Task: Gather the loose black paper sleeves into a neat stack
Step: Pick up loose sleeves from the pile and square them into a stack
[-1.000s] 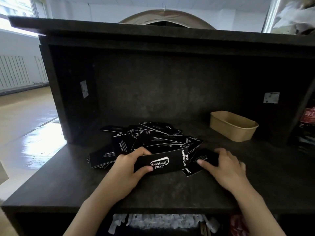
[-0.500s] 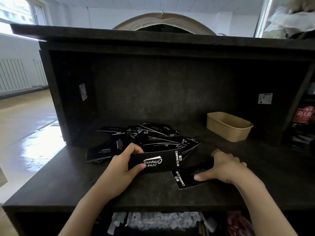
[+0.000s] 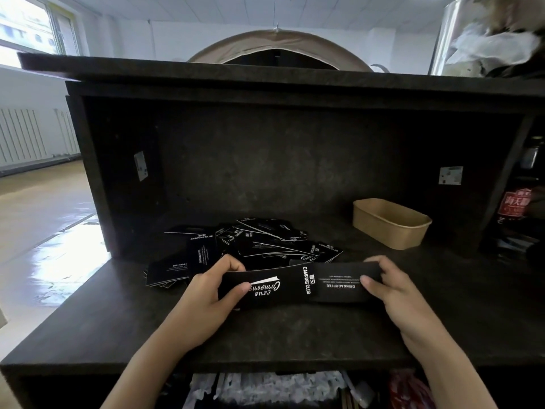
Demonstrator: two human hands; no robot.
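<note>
L hand (image 3: 206, 293) and R hand (image 3: 392, 290) sit at the counter's (image 3: 88, 326) near part, each holding one black sleeve. L sleeve (image 3: 262, 287) w/ script logo: thumb on its front face, fingers curled behind its top edge, pinching the L end. R sleeve (image 3: 342, 286), "DRINK&COFFEE" text upside down: R thumb on front, fingers curled over the R end. The two sleeves overlap near the middle, by the "CAMPING CLUB" print, forming one long strip between the hands, held just in front of the pile. Can't tell if their lower edges touch the counter.

Behind the strip: pile (image 3: 253, 246) of loose black sleeves, scattered, overlapping at mixed angles. Right of the pile and farther back, well apart from it: tan paper tub (image 3: 389, 222) near the back wall; nothing seen inside it.
</note>
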